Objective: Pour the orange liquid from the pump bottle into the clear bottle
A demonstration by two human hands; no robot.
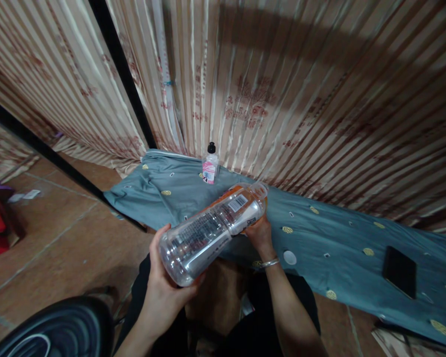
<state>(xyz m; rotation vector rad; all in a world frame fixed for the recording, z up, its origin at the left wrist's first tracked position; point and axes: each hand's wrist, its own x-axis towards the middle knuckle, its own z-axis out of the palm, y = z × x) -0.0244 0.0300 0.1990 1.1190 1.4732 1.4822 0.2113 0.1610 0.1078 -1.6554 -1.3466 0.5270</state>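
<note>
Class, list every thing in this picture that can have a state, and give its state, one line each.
Big bottle: tilted, off the cloth, neck end over an orange thing, contents unclear.
Left hand: gripping the bottle's base.
Right hand: at the bottle's neck.
Small bottle: upright, capped.
Phone: flat, screen dark.
Cloth: spread out.

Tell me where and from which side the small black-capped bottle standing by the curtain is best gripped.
Probably round the labelled body of the small bottle, just under its black cap, coming from the front, the person's side. It stands upright on the blue-grey cloth with the curtain close behind, so the back is blocked. Both the left hand and right hand hold the large clear bottle.
</note>
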